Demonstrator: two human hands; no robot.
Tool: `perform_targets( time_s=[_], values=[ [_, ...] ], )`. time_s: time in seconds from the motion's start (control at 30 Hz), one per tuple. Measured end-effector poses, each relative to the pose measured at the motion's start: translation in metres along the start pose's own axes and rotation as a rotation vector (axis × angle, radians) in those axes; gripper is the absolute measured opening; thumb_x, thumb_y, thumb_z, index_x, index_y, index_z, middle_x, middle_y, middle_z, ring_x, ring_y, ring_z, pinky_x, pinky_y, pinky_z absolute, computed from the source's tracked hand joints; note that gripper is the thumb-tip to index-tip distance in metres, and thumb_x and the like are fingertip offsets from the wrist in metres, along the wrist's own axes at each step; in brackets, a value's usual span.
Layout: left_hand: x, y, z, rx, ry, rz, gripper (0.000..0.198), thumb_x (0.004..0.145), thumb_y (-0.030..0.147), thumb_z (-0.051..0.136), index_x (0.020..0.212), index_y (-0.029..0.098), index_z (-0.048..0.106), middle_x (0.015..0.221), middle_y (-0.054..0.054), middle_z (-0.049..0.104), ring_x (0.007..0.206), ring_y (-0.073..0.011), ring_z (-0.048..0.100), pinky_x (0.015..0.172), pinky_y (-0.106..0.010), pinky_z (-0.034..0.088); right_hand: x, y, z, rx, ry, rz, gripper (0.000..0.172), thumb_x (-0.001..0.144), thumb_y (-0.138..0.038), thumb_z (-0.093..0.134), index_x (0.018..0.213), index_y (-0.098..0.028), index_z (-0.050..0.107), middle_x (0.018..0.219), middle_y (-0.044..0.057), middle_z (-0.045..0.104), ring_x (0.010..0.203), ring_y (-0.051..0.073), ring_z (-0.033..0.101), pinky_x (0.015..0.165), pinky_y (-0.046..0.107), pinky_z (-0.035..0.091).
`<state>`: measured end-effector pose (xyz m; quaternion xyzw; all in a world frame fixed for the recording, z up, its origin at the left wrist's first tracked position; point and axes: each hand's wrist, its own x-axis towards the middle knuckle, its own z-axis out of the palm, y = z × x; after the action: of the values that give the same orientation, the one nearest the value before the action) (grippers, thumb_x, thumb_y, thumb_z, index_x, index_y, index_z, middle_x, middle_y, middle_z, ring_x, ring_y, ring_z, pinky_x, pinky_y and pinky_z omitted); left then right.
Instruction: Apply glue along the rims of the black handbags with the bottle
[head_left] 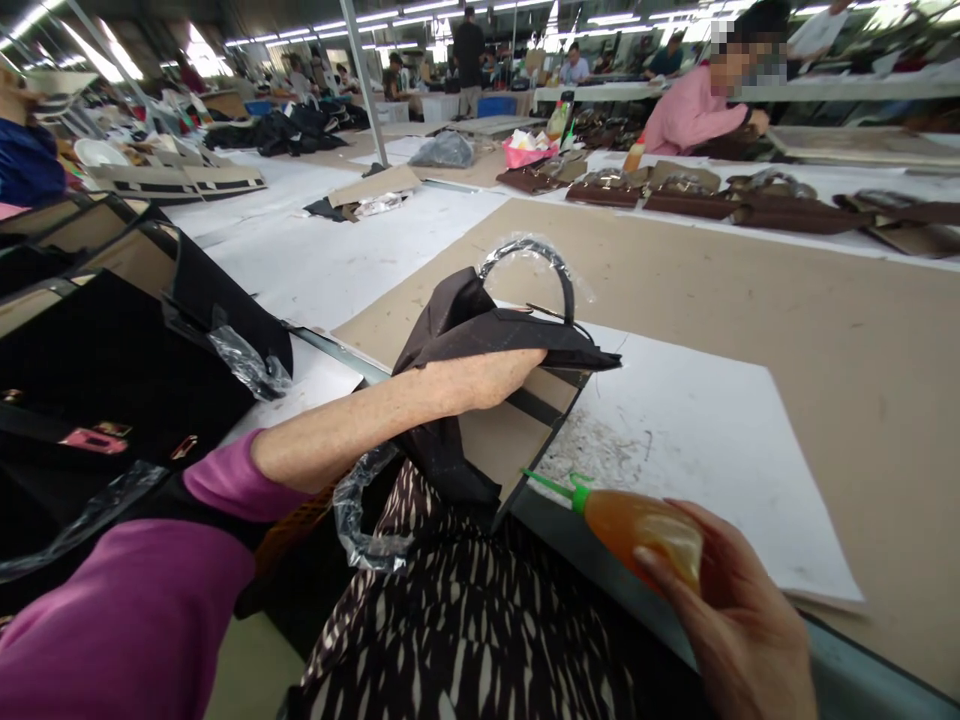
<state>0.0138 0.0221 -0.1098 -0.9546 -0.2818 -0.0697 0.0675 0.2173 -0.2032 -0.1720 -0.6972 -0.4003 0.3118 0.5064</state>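
A dark bag (465,335) lies on its side at the table edge, its beige inner panel showing, with one plastic-wrapped handle standing above it and another hanging below. My left hand (499,380) reaches across the bag, its fingers hidden under the dark fabric. In my right hand (720,590) is a squeeze bottle (637,530) of amber liquid, with my fingers wrapped round it. Its green nozzle points left, the tip at the edge of the beige panel. White paper (705,440), smudged near the bag, lies under and beside it.
Black bags (112,350) with wrapped handles crowd the left. Brown bag pieces (690,190) line the far side of the table, near a pink basket (529,150). A person in pink (690,110) leans over the table at back right. A metal pole (364,85) stands behind.
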Motion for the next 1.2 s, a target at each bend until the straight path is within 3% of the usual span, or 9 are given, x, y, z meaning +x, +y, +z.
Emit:
perform_targets(
  time_s=[0.17, 0.37, 0.5, 0.8, 0.97, 1.1, 1.2],
  values=[
    [0.0, -0.004, 0.006, -0.044, -0.008, 0.047, 0.03, 0.091, 0.016, 0.039, 0.12, 0.016, 0.049, 0.11, -0.008, 0.062, 0.101, -0.0198, 0.059, 0.087, -0.029, 0.045, 0.025, 0.006, 0.001, -0.09, 0.034, -0.047, 0.058, 0.07, -0.055, 0.076, 0.116, -0.025, 0.058, 0.107, 0.004, 0.066, 0.089, 0.025, 0.063, 0.072, 0.028, 0.051],
    [0.004, -0.004, -0.001, -0.034, -0.027, 0.004, 0.018, 0.09, 0.017, 0.042, 0.102, 0.017, 0.055, 0.098, -0.006, 0.064, 0.093, -0.0197, 0.059, 0.089, -0.031, 0.044, 0.06, 0.016, 0.002, -0.15, 0.186, -0.103, 0.06, 0.067, -0.06, 0.076, 0.11, -0.021, 0.062, 0.096, 0.005, 0.066, 0.083, 0.026, 0.061, 0.075, 0.035, 0.048],
    [0.007, -0.005, -0.003, -0.033, -0.034, -0.012, 0.015, 0.091, 0.022, 0.042, 0.098, 0.016, 0.054, 0.091, -0.006, 0.062, 0.086, -0.02, 0.058, 0.082, -0.031, 0.045, 0.072, 0.023, 0.005, -0.101, 0.201, -0.075, 0.061, 0.065, -0.061, 0.076, 0.109, -0.02, 0.061, 0.098, 0.005, 0.065, 0.084, 0.026, 0.061, 0.076, 0.038, 0.049],
    [0.008, -0.006, -0.006, -0.11, -0.053, 0.033, 0.013, 0.091, 0.019, 0.038, 0.095, 0.017, 0.051, 0.089, -0.005, 0.059, 0.083, -0.0185, 0.056, 0.079, -0.029, 0.044, 0.06, 0.022, -0.001, -0.034, 0.187, 0.047, 0.064, 0.062, -0.059, 0.079, 0.11, -0.02, 0.062, 0.1, 0.006, 0.067, 0.088, 0.028, 0.063, 0.081, 0.039, 0.052],
    [0.011, -0.004, -0.009, -0.11, -0.11, -0.041, 0.015, 0.09, 0.019, 0.041, 0.099, 0.016, 0.053, 0.09, -0.006, 0.062, 0.084, -0.0198, 0.058, 0.081, -0.031, 0.044, 0.044, 0.014, -0.004, 0.068, 0.094, 0.158, 0.063, 0.06, -0.056, 0.082, 0.107, -0.017, 0.063, 0.102, 0.007, 0.068, 0.091, 0.029, 0.065, 0.078, 0.034, 0.057],
    [0.012, -0.005, -0.01, -0.136, -0.117, -0.066, 0.024, 0.092, 0.022, 0.044, 0.113, 0.014, 0.052, 0.1, -0.008, 0.063, 0.092, -0.0209, 0.059, 0.086, -0.031, 0.044, 0.03, 0.009, -0.026, 0.25, 0.09, 0.233, 0.061, 0.06, -0.048, 0.085, 0.11, -0.019, 0.064, 0.11, 0.01, 0.067, 0.099, 0.032, 0.064, 0.076, 0.032, 0.059],
    [0.011, -0.007, -0.012, -0.161, -0.059, -0.038, 0.027, 0.092, 0.023, 0.044, 0.117, 0.018, 0.051, 0.109, -0.007, 0.062, 0.101, -0.0215, 0.058, 0.09, -0.03, 0.044, 0.03, 0.004, -0.066, 0.297, 0.137, 0.208, 0.048, 0.076, -0.051, 0.071, 0.115, -0.024, 0.064, 0.121, 0.012, 0.062, 0.103, 0.033, 0.063, 0.068, 0.033, 0.061]
  ],
)
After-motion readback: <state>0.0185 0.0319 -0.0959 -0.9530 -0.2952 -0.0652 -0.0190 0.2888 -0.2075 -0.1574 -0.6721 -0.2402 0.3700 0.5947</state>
